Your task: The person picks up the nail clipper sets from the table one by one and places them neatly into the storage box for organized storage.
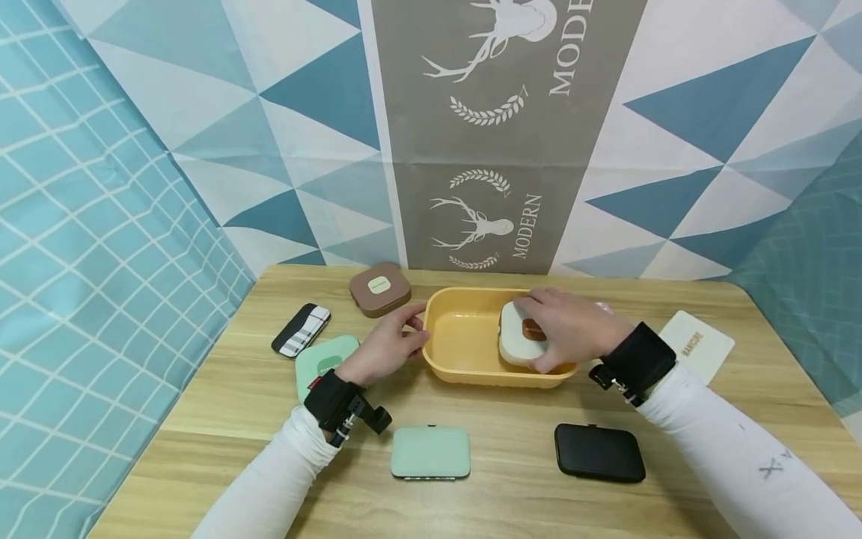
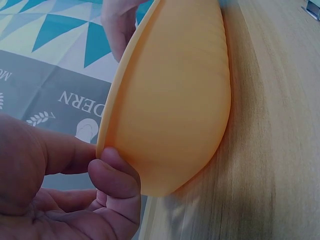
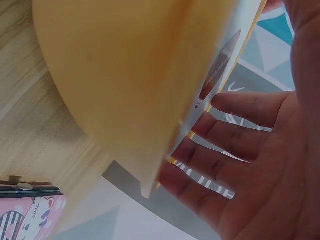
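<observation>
A yellow oval plastic basket (image 1: 458, 337) stands on the wooden table. At its left end my left hand (image 1: 390, 348) pinches the rim, which the left wrist view shows with the basket wall (image 2: 175, 100) between thumb and finger. My right hand (image 1: 572, 329) grips a white rounded case (image 1: 515, 340) with a brown label, inside the basket's right half. Thumb and fingers span the case and hide its right side. In the right wrist view the fingers (image 3: 220, 170) reach over the basket's rim, and the brown label (image 3: 215, 75) shows past it.
Left of the basket lie a brown case (image 1: 378, 288), a black-and-white plaid case (image 1: 306, 329) and a mint case (image 1: 340, 350). A pale green case (image 1: 431, 453) and a black case (image 1: 599, 453) lie in front. At right are a cream manicure case (image 1: 700, 344) and a pink cartoon case (image 3: 35, 215).
</observation>
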Tool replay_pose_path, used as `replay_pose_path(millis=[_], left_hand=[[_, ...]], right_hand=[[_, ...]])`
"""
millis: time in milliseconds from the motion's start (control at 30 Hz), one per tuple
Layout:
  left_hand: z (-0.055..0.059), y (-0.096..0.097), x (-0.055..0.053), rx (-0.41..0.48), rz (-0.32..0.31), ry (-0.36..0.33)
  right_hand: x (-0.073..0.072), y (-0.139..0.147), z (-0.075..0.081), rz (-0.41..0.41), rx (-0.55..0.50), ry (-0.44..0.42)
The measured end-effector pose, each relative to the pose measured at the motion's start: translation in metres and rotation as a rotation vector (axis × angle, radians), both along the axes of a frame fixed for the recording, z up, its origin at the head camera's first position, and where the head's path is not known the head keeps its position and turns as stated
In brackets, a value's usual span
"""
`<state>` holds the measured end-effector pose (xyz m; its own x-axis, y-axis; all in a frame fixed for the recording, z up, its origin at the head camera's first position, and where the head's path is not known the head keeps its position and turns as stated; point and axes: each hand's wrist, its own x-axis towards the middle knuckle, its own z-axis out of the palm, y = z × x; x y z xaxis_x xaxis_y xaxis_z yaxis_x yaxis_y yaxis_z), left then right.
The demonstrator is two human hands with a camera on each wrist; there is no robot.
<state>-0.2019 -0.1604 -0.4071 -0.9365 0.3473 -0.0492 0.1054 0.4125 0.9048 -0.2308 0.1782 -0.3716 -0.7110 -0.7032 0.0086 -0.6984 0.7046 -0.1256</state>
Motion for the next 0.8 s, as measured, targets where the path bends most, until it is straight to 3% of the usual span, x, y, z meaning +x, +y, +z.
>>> replay_pose_path(millis=[400,800], left_hand=[[0.0,0.001,-0.001,-0.008,0.003,-0.005],[0.002,0.001,0.001,-0.005,0.011,-0.01]], right_hand=[[-0.004,-0.002,-0.004,0.017,0.049,-0.033],[-0.008,-0.005,-0.015,0.045,0.044,-0.011]])
